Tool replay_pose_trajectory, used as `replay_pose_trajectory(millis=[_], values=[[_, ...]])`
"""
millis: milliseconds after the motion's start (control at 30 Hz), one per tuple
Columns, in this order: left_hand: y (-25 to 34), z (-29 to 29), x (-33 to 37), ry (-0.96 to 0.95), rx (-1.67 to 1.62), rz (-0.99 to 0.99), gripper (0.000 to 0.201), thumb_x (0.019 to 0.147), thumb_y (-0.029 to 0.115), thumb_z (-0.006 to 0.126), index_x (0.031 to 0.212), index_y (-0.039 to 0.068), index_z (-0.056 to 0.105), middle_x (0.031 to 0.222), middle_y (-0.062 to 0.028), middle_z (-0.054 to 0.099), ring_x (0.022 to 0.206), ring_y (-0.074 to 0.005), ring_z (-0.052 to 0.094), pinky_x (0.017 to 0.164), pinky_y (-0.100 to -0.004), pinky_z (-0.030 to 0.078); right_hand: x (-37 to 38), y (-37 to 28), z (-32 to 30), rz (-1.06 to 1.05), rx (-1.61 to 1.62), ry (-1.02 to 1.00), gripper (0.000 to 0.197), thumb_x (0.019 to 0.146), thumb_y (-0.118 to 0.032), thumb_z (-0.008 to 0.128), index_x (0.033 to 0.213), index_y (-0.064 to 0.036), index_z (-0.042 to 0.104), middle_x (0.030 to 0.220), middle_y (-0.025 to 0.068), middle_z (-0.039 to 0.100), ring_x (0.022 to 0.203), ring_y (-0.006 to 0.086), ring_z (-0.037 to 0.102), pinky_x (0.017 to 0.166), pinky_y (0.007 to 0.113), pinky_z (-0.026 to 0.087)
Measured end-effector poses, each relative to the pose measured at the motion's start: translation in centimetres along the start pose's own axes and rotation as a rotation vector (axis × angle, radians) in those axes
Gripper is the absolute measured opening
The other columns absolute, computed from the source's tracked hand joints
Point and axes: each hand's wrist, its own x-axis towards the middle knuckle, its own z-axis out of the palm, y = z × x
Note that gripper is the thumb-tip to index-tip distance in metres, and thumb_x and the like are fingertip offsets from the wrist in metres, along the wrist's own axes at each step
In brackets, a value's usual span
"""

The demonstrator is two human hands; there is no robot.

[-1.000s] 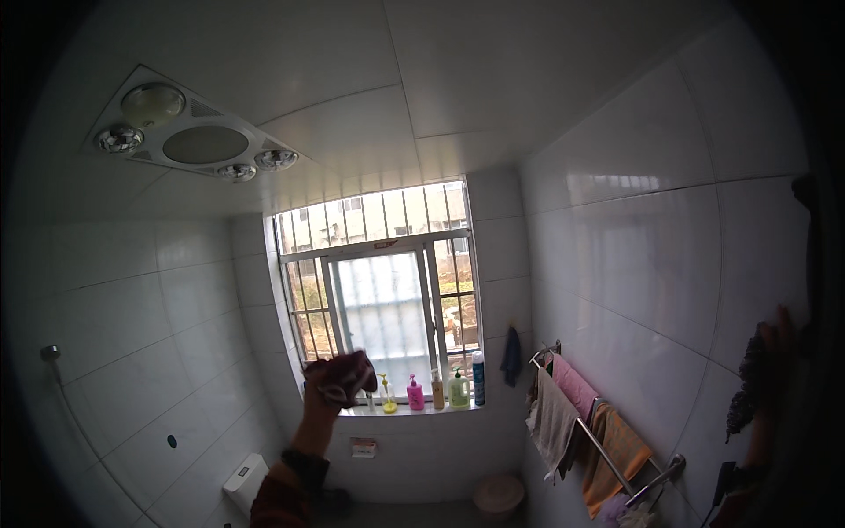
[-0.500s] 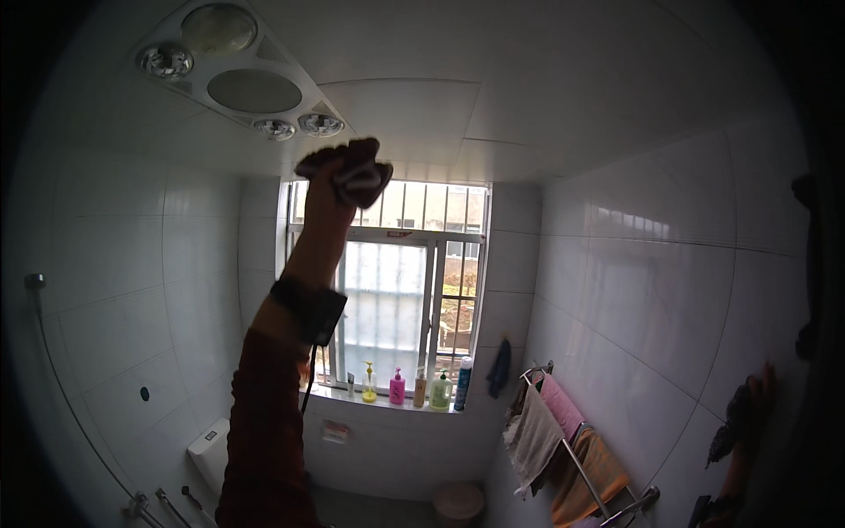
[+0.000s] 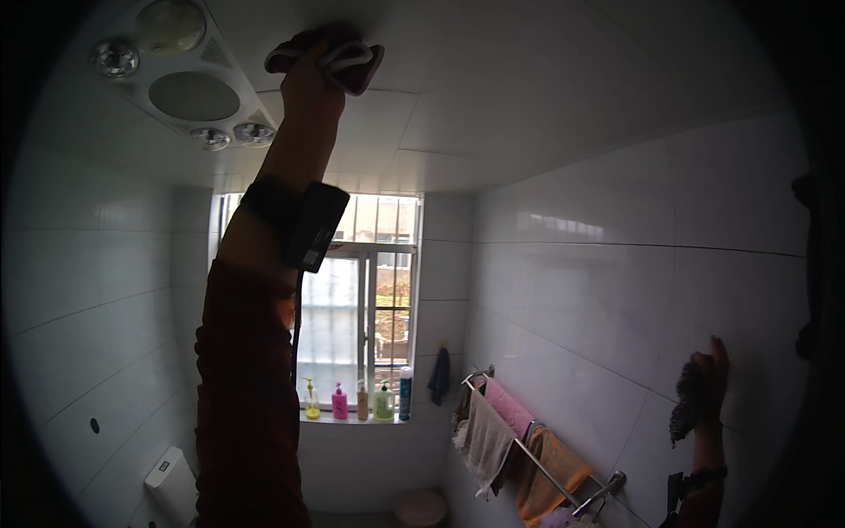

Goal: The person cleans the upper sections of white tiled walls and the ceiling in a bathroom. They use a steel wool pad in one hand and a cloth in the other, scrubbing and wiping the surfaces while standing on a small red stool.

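Note:
My left arm, in a dark red sleeve with a black device strapped at the wrist, reaches up through the middle. My left hand (image 3: 310,86) is closed round a dark maroon cloth (image 3: 352,70) with a pale edge, up at the ceiling (image 3: 493,97). Low on the right, my right hand (image 3: 711,387) is by the tiled wall (image 3: 572,299), one finger stretched upward. A dark grey, rough-textured cloth (image 3: 689,400) hangs at its palm side and seems gripped there; shadow hides most of the fingers.
A ceiling heater panel with lamps (image 3: 194,95) is left of my left hand. Ahead is a barred window (image 3: 387,290), with several bottles (image 3: 383,402) on its sill. Towels hang on a metal rack (image 3: 550,471) at the right wall. A toilet tank (image 3: 172,480) stands lower left.
My left hand has gone up with the maroon cloth, from in front of the window top to the ceiling. The view has tilted and turned right. My right hand shows more fully.

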Motion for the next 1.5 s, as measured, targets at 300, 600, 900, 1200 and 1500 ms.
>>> replay_pose_trajectory(millis=[300,600,900,1200,1500], values=[[-8.0,8.7,-3.2,0.126,-0.228,-0.221,0.034,0.085,0.001,0.061,0.117,0.012,0.056,0.116,-0.0150,0.058,0.112,-0.0331,0.056,0.089,-0.0604,0.049,10.2,-6.6,-4.3,-0.165,0.191,0.020,0.039,0.081,-0.018,0.070,0.116,-0.0104,0.055,0.132,0.0175,0.049,0.121,0.0363,0.049,0.099,0.046,0.042],[-6.4,5.7,-0.3,0.436,0.084,-0.040,0.040,0.080,-0.013,0.056,0.113,0.009,0.053,0.107,-0.0162,0.061,0.089,-0.0354,0.064,0.064,-0.0664,0.051,10.4,-8.7,-7.4,-0.195,0.165,0.114,0.033,0.075,-0.013,0.073,0.105,-0.0097,0.059,0.121,0.0134,0.055,0.109,0.0319,0.056,0.092,0.042,0.047],[-12.7,10.0,-3.5,0.259,0.297,-0.160,0.060,0.069,0.003,0.077,0.125,-0.002,0.055,0.119,-0.0200,0.061,0.109,-0.0306,0.061,0.092,-0.0414,0.051,11.0,-14.4,-8.7,-0.326,0.424,-0.077,0.033,0.075,-0.021,0.072,0.106,-0.0141,0.064,0.117,0.0116,0.059,0.106,0.0297,0.061,0.087,0.040,0.050],[-10.3,10.1,-4.7,0.295,0.725,0.399,0.037,0.076,0.007,0.076,0.107,-0.001,0.058,0.102,-0.0156,0.066,0.088,-0.0277,0.068,0.064,-0.0383,0.060,4.8,-10.4,-12.9,-0.050,0.311,-0.050,0.033,0.071,-0.012,0.074,0.102,-0.0095,0.064,0.111,0.0112,0.061,0.098,0.0279,0.063,0.081,0.037,0.054],[-15.6,13.9,-4.9,-0.501,1.346,0.817,0.024,0.074,0.003,0.070,0.095,0.001,0.059,0.100,-0.0178,0.061,0.094,-0.0353,0.061,0.078,-0.0419,0.052,2.6,-10.0,-13.0,0.070,0.378,-0.193,0.034,0.073,-0.013,0.072,0.106,-0.0118,0.063,0.109,0.0101,0.062,0.095,0.0285,0.064,0.080,0.036,0.055]])
